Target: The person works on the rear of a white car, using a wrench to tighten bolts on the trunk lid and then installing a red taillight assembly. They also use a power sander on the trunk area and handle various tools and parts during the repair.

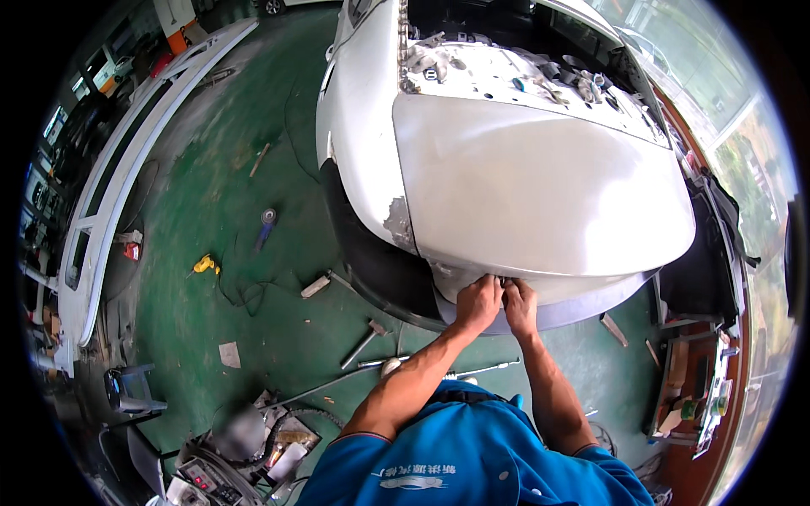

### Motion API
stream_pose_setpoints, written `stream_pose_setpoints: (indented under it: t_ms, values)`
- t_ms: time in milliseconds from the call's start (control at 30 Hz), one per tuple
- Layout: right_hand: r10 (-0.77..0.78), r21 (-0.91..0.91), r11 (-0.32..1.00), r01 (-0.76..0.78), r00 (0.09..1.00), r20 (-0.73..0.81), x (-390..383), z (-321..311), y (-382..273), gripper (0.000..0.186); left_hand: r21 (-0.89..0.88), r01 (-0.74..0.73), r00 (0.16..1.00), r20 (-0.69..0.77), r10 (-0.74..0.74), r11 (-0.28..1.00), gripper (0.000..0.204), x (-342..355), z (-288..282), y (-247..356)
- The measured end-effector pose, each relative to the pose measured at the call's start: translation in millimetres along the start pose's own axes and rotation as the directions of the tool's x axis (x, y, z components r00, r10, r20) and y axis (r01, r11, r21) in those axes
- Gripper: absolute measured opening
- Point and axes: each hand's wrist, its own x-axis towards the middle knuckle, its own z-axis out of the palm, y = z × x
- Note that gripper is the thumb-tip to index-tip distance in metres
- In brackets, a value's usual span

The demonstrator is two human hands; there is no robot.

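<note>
A green workshop floor [253,169] carries scattered tools. The white car panel [531,185] appears large, stiff and smooth-slippery; its lower edge offers the grip. Left hand [477,304] and right hand [521,305], touching, pinch that edge.

A hammer [364,343], a yellow drill [203,266], a blue grinder [265,226] and long rods [485,368] lie scattered on the green floor [219,169]. A detached white bumper [126,160] rests at the left.
</note>
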Motion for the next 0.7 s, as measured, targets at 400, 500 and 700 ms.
stream_pose_setpoints:
  t_ms: [400,500,700]
  values:
    - [-0.162,-0.338,0.93,0.141,0.986,-0.036,-0.4,-8.5,-1.8,0.025,0.117,-0.032,0.999,0.019,0.03,0.993,0.019,7.6,-11.1,13.1]
    - [-0.306,-0.591,0.772,0.235,0.952,-0.02,-4.2,-2.6,-17.4,0.019,0.312,-0.115,0.993,0.042,0.107,0.943,0.018,5.3,-7.9,-0.1]
    - [-0.198,-0.393,0.903,0.175,0.98,-0.019,0.2,-14.2,-3.3,0.017,0.204,-0.08,0.996,0.042,0.073,0.976,0.023,10.2,-10.0,9.1]
